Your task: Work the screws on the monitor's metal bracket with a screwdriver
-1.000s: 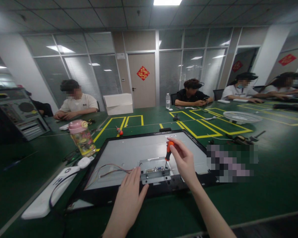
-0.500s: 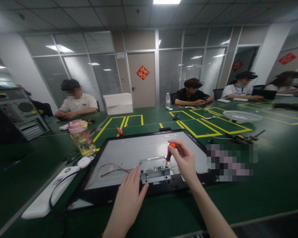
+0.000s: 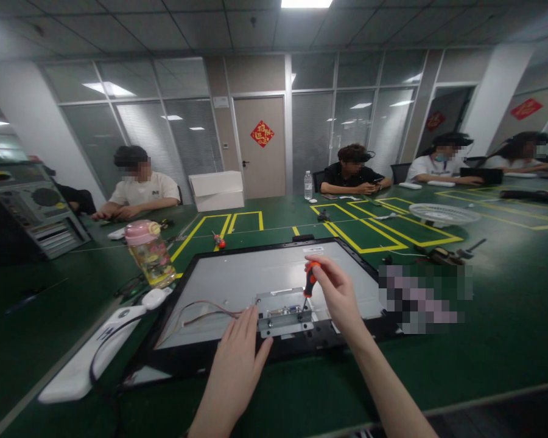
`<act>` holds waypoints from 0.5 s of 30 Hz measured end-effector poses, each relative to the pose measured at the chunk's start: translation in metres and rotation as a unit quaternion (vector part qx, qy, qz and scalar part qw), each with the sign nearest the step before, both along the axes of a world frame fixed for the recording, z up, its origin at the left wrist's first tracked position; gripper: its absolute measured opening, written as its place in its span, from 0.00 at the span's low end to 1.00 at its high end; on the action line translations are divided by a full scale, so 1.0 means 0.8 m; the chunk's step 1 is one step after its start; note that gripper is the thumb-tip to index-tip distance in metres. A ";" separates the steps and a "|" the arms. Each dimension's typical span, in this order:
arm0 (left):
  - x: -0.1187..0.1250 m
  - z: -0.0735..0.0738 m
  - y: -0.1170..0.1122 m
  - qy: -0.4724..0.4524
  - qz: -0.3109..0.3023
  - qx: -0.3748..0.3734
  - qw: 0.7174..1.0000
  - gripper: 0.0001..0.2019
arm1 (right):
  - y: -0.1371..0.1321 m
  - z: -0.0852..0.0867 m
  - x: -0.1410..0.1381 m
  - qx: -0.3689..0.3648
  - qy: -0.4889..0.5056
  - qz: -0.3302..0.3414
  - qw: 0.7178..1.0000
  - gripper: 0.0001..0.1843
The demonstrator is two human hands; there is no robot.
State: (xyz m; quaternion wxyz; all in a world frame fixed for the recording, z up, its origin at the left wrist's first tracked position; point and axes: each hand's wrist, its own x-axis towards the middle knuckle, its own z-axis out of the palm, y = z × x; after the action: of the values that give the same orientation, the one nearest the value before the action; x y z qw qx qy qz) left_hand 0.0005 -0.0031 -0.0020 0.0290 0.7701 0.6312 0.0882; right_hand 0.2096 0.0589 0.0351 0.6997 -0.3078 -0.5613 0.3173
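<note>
Steadies the coverless monitor [image 3: 237,277] on the worktop [image 3: 484,353] with a flat, spread left hand [image 3: 235,365], grips an orange screwdriver [image 3: 309,281] in the closed right hand [image 3: 340,298], tip down on the metal port bracket [image 3: 281,316] not yet lifted off.

No lettering is legible (the red door sign [image 3: 262,133] is too blurred).

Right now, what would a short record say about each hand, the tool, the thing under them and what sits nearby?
Screen: back side up on the green table
Left hand: open, flat on the screen's black edge, fingertips by the metal bracket
Right hand: closed around the screwdriver
Screwdriver: orange handle, nearly upright, tip on the bracket
Wires: run left from the bracket
Bottle: pink lid, left of the screen
</note>
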 end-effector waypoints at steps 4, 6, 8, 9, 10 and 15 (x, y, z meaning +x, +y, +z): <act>0.000 0.000 -0.001 0.001 -0.001 0.002 1.000 0.30 | 0.003 -0.005 0.001 -0.008 0.007 0.039 0.999 0.17; -0.001 -0.003 0.000 -0.002 -0.005 0.012 1.000 0.29 | 0.004 -0.007 0.001 -0.009 0.004 0.040 0.999 0.18; -0.003 -0.006 0.000 -0.009 -0.010 0.027 1.000 0.29 | 0.004 -0.007 0.000 -0.008 -0.007 0.025 1.000 0.17; -0.003 -0.008 0.001 -0.012 -0.011 0.033 0.999 0.29 | 0.004 -0.007 -0.001 -0.004 -0.014 0.012 1.000 0.16; -0.003 -0.009 0.001 -0.015 -0.012 0.037 0.999 0.29 | 0.003 -0.006 -0.001 0.004 -0.022 -0.003 1.000 0.15; -0.004 -0.011 0.001 -0.012 -0.012 0.039 0.999 0.29 | 0.000 -0.001 -0.003 0.054 -0.051 -0.063 0.995 0.11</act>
State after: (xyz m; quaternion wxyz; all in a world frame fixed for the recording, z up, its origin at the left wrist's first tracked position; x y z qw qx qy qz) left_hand -0.0026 -0.0022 -0.0111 0.0076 0.7770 0.6177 0.1212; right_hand 0.2072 0.0588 0.0347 0.7042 -0.3196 -0.5925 0.2256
